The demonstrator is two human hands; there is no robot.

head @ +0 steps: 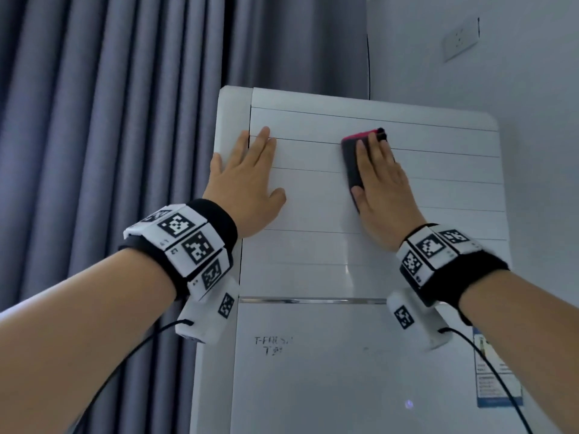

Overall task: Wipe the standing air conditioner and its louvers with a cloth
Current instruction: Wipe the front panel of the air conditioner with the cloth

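- Head view: right hand [380,189] lies flat with straight fingers, pressing a dark cloth [352,164] with a pink edge against the louvers [438,170] of the standing air conditioner [313,371]. The cloth shows past the fingertips and along the thumb side of the hand; the rest is under the palm.
- Left hand [247,186] is also flat, fingers extended, holding nothing. It rests on the unit's left edge, level with the right hand and well apart from it, apparently steadying the cabinet.
- Progress, judged: wiping is under way at the upper slats. Cannot tell which slats are already clean; no visible dust line or wet streak.
- Left to do, judged: slats to the right of the cloth hand and below the wrist, then the silver trim strip [313,300] and the plain lower panel [344,386] beneath both wrists.
- Lower panel carries faint lettering and a blue label [498,386] at its right edge, below the right forearm; wipe around it gently.
- Grey curtain [109,120] hangs beyond the left hand; wall socket [460,37] sits above the right.
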